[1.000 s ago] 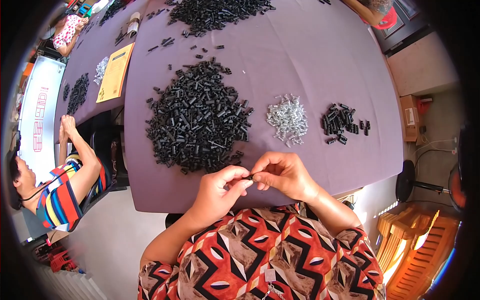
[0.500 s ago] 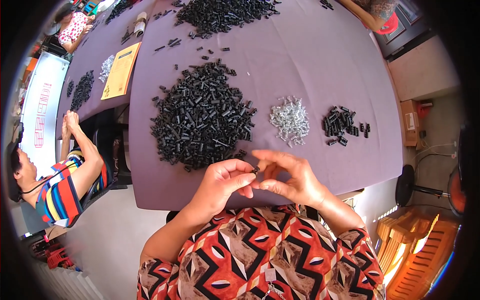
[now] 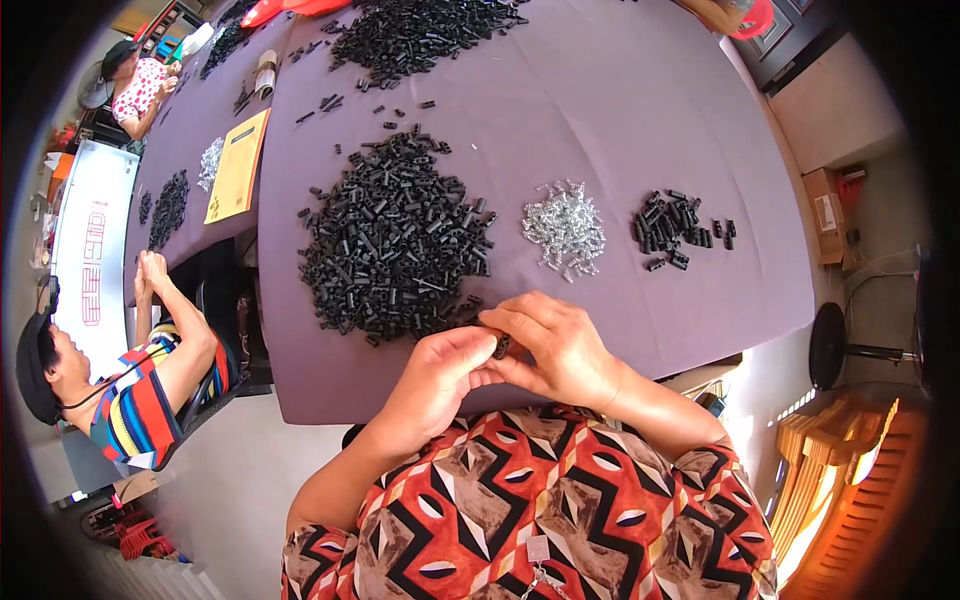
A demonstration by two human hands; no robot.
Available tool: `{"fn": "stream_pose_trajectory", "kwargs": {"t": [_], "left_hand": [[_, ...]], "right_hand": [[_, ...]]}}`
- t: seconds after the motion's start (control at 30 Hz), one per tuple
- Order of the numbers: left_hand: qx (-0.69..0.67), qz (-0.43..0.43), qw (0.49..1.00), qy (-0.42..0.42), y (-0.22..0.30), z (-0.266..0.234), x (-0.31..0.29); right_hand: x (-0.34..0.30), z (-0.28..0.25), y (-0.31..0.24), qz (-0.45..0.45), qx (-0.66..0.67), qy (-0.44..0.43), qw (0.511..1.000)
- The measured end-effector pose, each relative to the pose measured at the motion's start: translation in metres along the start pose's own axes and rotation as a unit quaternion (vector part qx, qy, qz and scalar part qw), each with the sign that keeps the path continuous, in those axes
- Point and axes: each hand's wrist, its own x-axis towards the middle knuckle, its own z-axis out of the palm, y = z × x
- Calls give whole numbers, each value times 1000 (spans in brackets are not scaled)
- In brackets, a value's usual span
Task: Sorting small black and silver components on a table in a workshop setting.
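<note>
Close to my body, at the table's near edge, both hands meet around one small black plastic part (image 3: 501, 347). My left hand (image 3: 440, 375) is closed, pinching it between thumb and fingers. My right hand (image 3: 560, 350) is closed over its other side, with the fingers bent across the top. Much of the part is hidden by the fingers. Just beyond my hands, to the left, lies a large heap of short black tubular parts (image 3: 390, 240). Farther right sits a small pile of silvery coiled pieces like springs (image 3: 564, 228), then a smaller group of black parts (image 3: 668, 225).
A purple-grey cloth (image 3: 590, 110) covers the table. Another black heap (image 3: 410, 40) lies at the far side, and a yellow-orange booklet (image 3: 238, 165) at the left. A person in a striped shirt (image 3: 150, 400) sits left. Orange plastic crates (image 3: 850, 490) stand at lower right.
My right hand's fingers have come down and closed around the small black part, where they were spread before. The view has shifted slightly. A red item now shows at the far edge.
</note>
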Motion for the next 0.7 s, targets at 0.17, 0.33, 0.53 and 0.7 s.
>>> {"fn": "stream_pose_trajectory", "kwargs": {"t": [0.17,0.33,0.53,0.7], "left_hand": [[41,-7,999,-18,1,-4,-2],[4,-1,999,-42,-5,-11,-2],[14,-32,998,-44,1,-15,0],[6,-25,998,-63,0,-23,4]], "right_hand": [[0,-1,-3,4,53,-28,998],[2,2,-7,30,57,-50,997],[6,2,-4,16,44,-52,998],[9,-3,-5,21,56,-67,996]]}}
